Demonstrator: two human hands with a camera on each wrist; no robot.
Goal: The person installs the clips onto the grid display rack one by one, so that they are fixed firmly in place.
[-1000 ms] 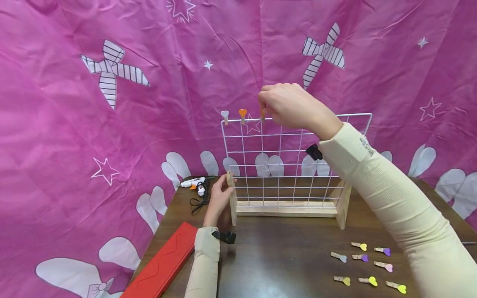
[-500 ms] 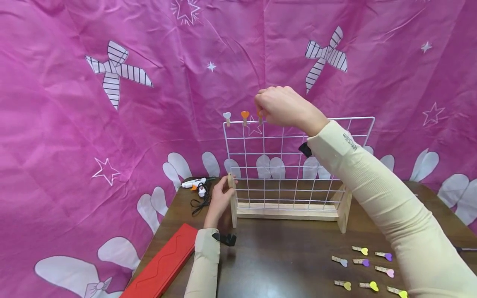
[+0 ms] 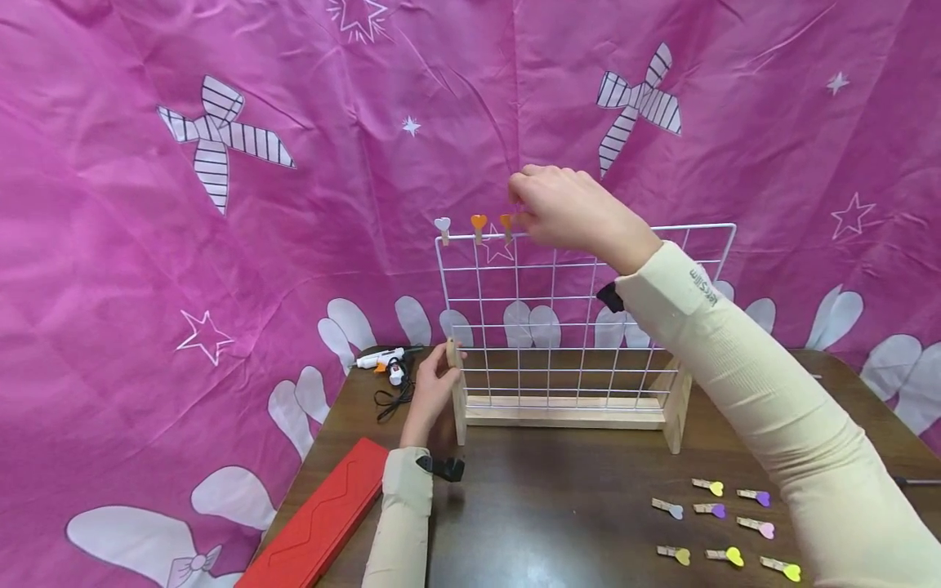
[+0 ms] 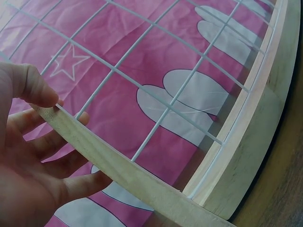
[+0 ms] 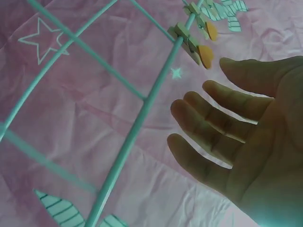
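A white wire grid panel (image 3: 691, 226) stands upright in a wooden stand (image 3: 564, 420). Thumb and fingers of my left hand (image 3: 432, 390) hold the stand's left side post (image 4: 90, 144) from both sides. Along the panel's top wire, toward the left, sit a clothespin with a white heart (image 3: 443, 224) and one with an orange heart (image 3: 479, 223). A third clothespin, also with an orange heart (image 5: 205, 56), is clipped beside them. My right hand (image 3: 577, 208) is right next to it, fingers loosely bent and holding nothing; the right wrist view shows a small gap between them.
Several heart clothespins, including a purple one (image 3: 763, 498) and a pink one (image 3: 766, 529), lie on the table (image 3: 529, 498) at front right. A red box (image 3: 323, 510) lies at left, a white glue gun (image 3: 381, 359) with its cord behind it. A pink curtain hangs behind.
The right fingers have let go of the third clothespin, which now stays on the top wire, slightly left of where it was. The left hand has kept its hold on the post.
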